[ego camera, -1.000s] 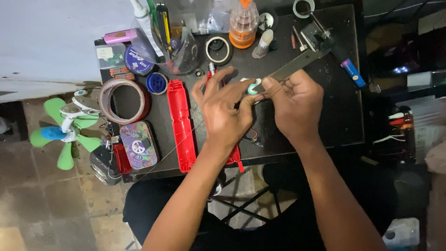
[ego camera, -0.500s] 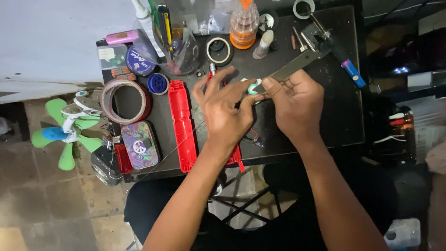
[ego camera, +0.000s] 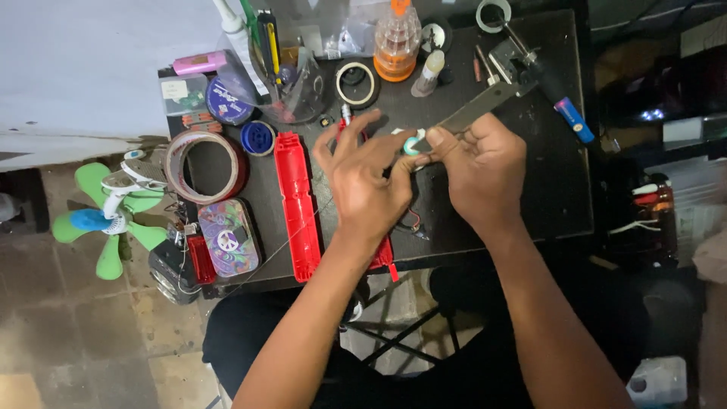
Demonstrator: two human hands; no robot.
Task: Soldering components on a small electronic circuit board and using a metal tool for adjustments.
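Since the earlier frames almost nothing has moved: we keep both hands at the middle of the dark bench [ego camera: 545,204], pinching the same small pale teal ring [ego camera: 413,144], and only the fingers shift slightly.

Our left hand [ego camera: 367,178] comes in from the left, its thumb pressed to the ring while the other fingers fan out above it; so its grip is narrow at the thumb and loose elsewhere. Our right hand [ego camera: 481,170] is curled tight, its grip closed on the ring from the right side. A flat grey metal strip [ego camera: 478,107] runs out from under the right fingers, its long axis slanting up and to the right, away from us. Whether the strip is joined to the ring or merely held against it we cannot tell. The ring sits between both thumbs, so neither hand is clearly nearer.

Just left of the left hand lies a long red case [ego camera: 295,204], lengthwise toward us. Farther left are a big roll of brown tape [ego camera: 206,168], a patterned tin [ego camera: 229,246] and a blue cap [ego camera: 259,138]. Beyond the hands stand an orange-and-clear bottle [ego camera: 397,42] and a small tape ring [ego camera: 357,83]; a blue-handled tool [ego camera: 564,106] lies at the right. A green fan [ego camera: 106,212] rests on the floor. Thin red and black wires [ego camera: 411,222] sit under the wrists, close to the work.
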